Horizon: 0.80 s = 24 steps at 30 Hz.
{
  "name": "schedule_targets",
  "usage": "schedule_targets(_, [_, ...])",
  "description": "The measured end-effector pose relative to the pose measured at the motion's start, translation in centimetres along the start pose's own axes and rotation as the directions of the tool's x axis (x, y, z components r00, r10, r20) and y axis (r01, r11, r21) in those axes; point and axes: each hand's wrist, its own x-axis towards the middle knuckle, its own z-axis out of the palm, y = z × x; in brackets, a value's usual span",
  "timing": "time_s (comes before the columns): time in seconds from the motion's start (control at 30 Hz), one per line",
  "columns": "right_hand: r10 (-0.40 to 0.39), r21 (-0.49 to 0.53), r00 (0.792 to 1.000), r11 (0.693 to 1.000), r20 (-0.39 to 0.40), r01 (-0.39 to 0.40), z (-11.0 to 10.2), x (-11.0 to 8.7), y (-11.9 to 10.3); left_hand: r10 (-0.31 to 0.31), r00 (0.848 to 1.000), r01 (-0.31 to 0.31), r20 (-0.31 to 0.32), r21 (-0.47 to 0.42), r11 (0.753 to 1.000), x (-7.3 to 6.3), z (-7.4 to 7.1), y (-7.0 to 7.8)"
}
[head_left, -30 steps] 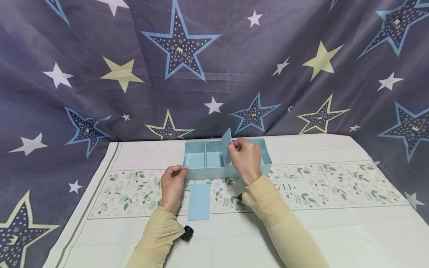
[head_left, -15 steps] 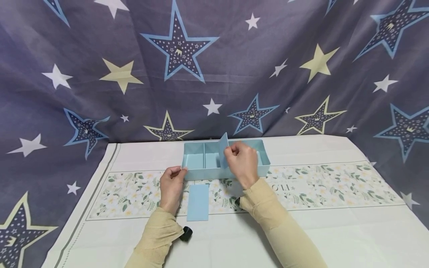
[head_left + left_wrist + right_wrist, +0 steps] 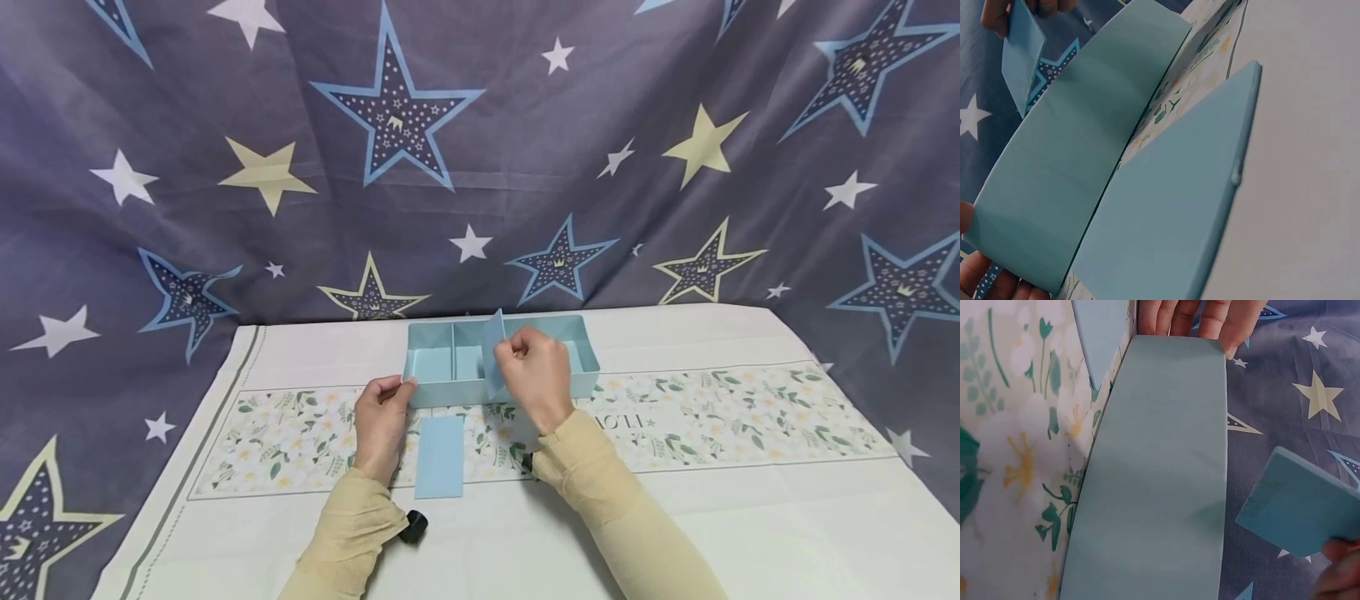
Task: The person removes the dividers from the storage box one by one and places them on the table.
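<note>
A long light-blue box [image 3: 453,393] stands on the table, with an upright divider [image 3: 453,354] inside its left part. My left hand [image 3: 380,425] holds the box's front left corner, thumb on the front wall and the other fingers round the end in the left wrist view. My right hand [image 3: 536,375] pinches a thin blue panel [image 3: 492,354] by its edge, upright. Both wrist views show this panel [image 3: 1300,503] above the box's rim, apart from it. A second blue panel [image 3: 439,458] lies flat on the cloth before the box, beside my left hand.
A white tablecloth [image 3: 720,525] with a printed floral band [image 3: 720,425] covers the table. Directly behind the box hangs a dark curtain [image 3: 600,100] with stars. Small black devices, one of them [image 3: 414,527] by my left sleeve, sit at the wrists.
My right hand has brought the upright panel towards me and slightly left, so its lower end now overlaps the box's front wall in view. My left hand stays on the corner.
</note>
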Motion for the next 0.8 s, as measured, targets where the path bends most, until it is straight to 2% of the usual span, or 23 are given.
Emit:
schedule_targets(0.17, [0.08,0.024,0.996,0.996,0.044,-0.081,-0.3,0.0,-0.4,0.009,1.0,-0.009,0.004,0.0,1.0,0.0,0.0,-0.1])
schedule_targets(0.3, [0.151,0.04,0.983,0.987,0.102,-0.155,-0.6,-0.2,-0.7,0.015,1.0,-0.015,0.001,0.001,1.0,-0.1,-0.1,-0.1])
schedule_targets(0.63, [0.282,0.005,0.929,0.956,0.241,-0.292,-1.2,-1.1,-1.2,0.005,1.0,-0.005,0.004,-0.004,1.0,-0.2,0.0,0.0])
schedule_targets(0.8, [0.32,0.05,0.905,0.937,0.279,-0.347,-1.6,-1.5,-1.6,0.008,1.0,-0.008,0.002,-0.001,1.0,-0.3,-0.1,0.1])
